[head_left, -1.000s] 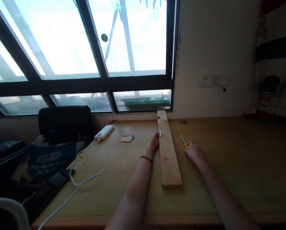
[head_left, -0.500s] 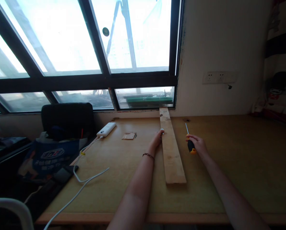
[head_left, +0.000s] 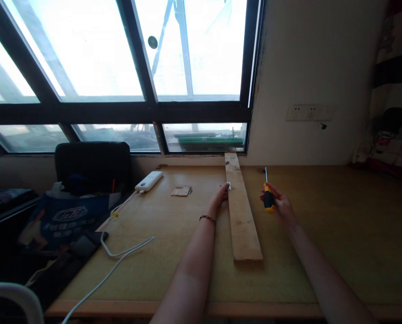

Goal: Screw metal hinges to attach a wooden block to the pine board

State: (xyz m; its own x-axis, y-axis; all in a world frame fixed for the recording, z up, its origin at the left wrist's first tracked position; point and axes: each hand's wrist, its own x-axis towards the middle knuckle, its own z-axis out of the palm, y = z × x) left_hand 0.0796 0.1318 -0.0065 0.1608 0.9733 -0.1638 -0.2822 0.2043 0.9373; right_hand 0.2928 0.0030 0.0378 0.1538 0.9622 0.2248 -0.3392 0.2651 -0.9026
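Note:
A long wooden board lies lengthwise on the table, its far end at the window sill. At the board's left edge, my left hand is closed on a small shiny metal plate, apparently with holes, which rests against the wood. Part of the plate is hidden by my fingers. To the right of the board, my right hand grips a screwdriver by its black and yellow handle. Its metal shaft points up and away from me, apart from the board.
The table carries a small flat stack of brownish pieces, a white power bank and a white cable. A black chair with a blue bag stands left. Wall sockets are behind.
My right hand has turned the screwdriver more upright and lifted it slightly. The left hand stays at the board's edge, with more of the metal plate showing. The camera view has shifted a little.

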